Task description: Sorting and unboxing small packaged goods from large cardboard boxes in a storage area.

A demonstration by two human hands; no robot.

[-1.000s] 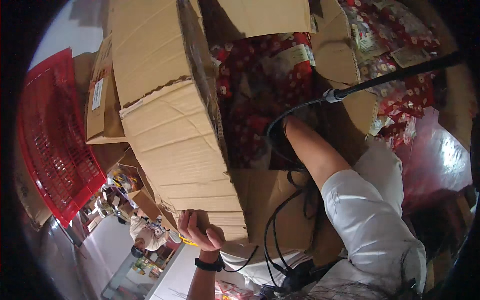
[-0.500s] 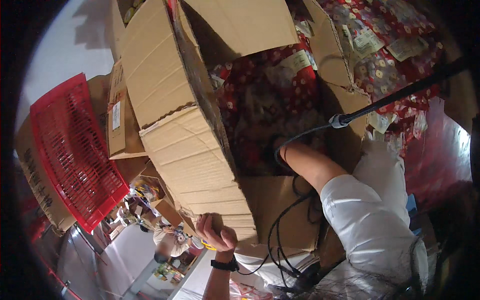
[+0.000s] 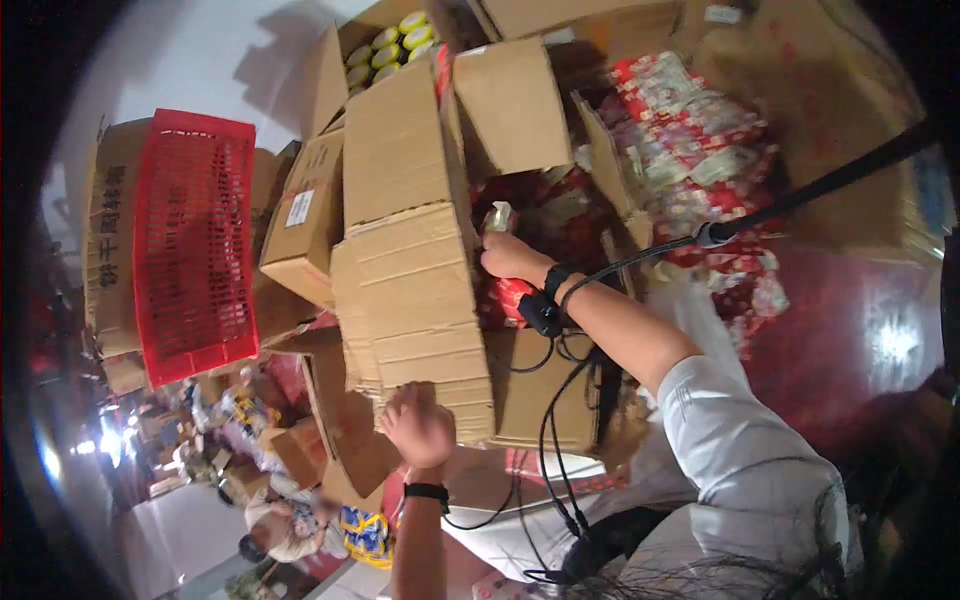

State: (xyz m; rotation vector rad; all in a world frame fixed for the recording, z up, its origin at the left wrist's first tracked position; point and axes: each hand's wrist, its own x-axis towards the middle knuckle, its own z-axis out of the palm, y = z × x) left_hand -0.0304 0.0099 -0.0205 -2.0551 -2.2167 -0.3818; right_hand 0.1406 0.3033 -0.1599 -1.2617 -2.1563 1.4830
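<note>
My right hand point(image 3: 510, 256) is at the opening of a cardboard box point(image 3: 545, 390), its fingers closed on a red packet point(image 3: 514, 296). A pale piece shows above the knuckles and red wrapping below the hand; much of the packet is hidden. More red, patterned packets point(image 3: 570, 205) with pale labels lie inside the box. At the lower edge of the box's long cardboard flap point(image 3: 415, 300), my left hand point(image 3: 420, 428) grips the edge with bent fingers, a little blurred. A black band is round each wrist.
A red plastic basket point(image 3: 197, 240) stands at the left beside cartons. Yellow-rimmed cans point(image 3: 388, 50) fill a box at the top. More red packets point(image 3: 700, 150) are piled at right. Black cables point(image 3: 548, 450) hang near my right arm. Another person point(image 3: 285, 525) is at lower left.
My right hand has come up from deep inside the box with a red packet. The left hand stays at the flap's edge. The view has shifted, and the canned goods show more fully.
</note>
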